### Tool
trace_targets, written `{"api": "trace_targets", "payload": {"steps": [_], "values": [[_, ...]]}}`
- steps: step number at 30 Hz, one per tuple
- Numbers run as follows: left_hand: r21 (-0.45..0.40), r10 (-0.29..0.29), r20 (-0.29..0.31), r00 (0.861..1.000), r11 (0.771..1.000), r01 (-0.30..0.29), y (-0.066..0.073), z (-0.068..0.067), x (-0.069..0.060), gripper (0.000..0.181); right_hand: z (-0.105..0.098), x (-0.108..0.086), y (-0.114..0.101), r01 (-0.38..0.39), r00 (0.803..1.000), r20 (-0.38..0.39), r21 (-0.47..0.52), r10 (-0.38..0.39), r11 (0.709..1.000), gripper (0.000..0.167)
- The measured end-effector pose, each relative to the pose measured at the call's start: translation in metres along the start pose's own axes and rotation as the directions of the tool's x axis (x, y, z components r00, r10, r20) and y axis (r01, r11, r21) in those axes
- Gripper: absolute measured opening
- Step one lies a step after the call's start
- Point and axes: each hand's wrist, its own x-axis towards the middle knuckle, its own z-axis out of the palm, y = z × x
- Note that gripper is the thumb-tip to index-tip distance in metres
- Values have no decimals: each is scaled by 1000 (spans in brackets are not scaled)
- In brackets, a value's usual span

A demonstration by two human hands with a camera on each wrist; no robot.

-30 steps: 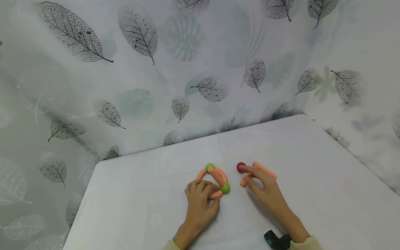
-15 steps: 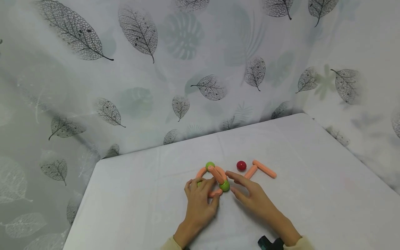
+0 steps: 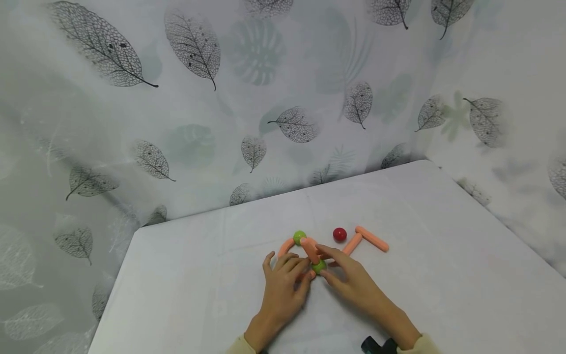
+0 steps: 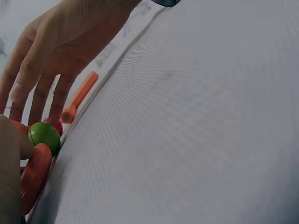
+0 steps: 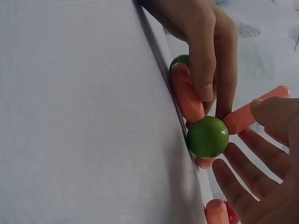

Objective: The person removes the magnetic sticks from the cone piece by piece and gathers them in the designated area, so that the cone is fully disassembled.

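Observation:
My left hand grips a curved orange piece of a ring joined by green balls, thumb on its side. My right hand is spread around the near right green ball, its fingers lightly bent. From that ball a straight orange stick rises at a tilt. In the right wrist view, the right thumb lies by the stick and the fingertips are beside the green ball. The left hand hides part of the ring. Another green ball sits at the ring's far side.
A red ball lies right of the ring on the white table. Beside it, two loose orange sticks meet at their far ends. A leaf-patterned sheet rises behind the table.
My right hand has moved left from the red ball and loose sticks to the near right green ball. My left hand has kept its grip on the ring.

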Motion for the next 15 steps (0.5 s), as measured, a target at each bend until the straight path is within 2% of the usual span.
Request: {"api": "trace_targets", "payload": {"steps": [4, 10, 15], "values": [[-32, 23, 3, 1000, 999, -23, 1, -1, -2, 22, 2, 0, 1, 38, 999, -16, -20, -39, 999, 62], [-58, 67, 4, 998, 996, -66, 1, 0, -1, 19, 2, 1, -2, 46, 999, -20, -46, -47, 998, 50], [-60, 70, 2, 998, 996, -70, 1, 0, 1, 20, 2, 2, -1, 67, 997, -41, -57, -69, 996, 48]]}}
